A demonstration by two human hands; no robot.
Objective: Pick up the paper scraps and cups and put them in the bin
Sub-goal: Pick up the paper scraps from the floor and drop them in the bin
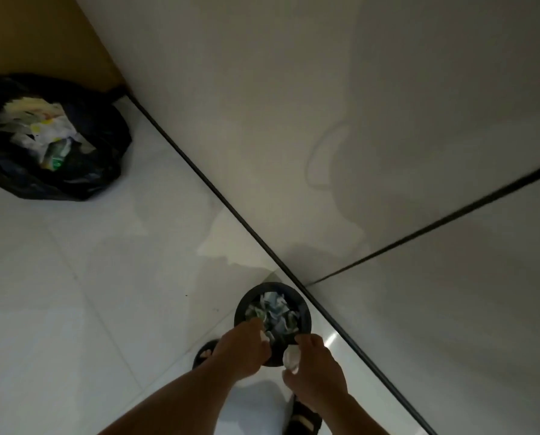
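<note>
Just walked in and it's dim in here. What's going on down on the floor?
A person stands over a small black bin on the tiled floor. The left hand pinches a small white scrap above the bin's near rim, and the right hand grips a crumpled white paper beside it. The bin already holds many scraps. A black bag full of rubbish sits off to the left.

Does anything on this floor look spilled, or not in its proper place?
A pale, irregular patch lies on the floor tiles beside the wall, just beyond the bin; it may be a wet spill or only a reflection. The black bag sags open at the left, rubbish showing. The bin is heaped to its rim.
</note>
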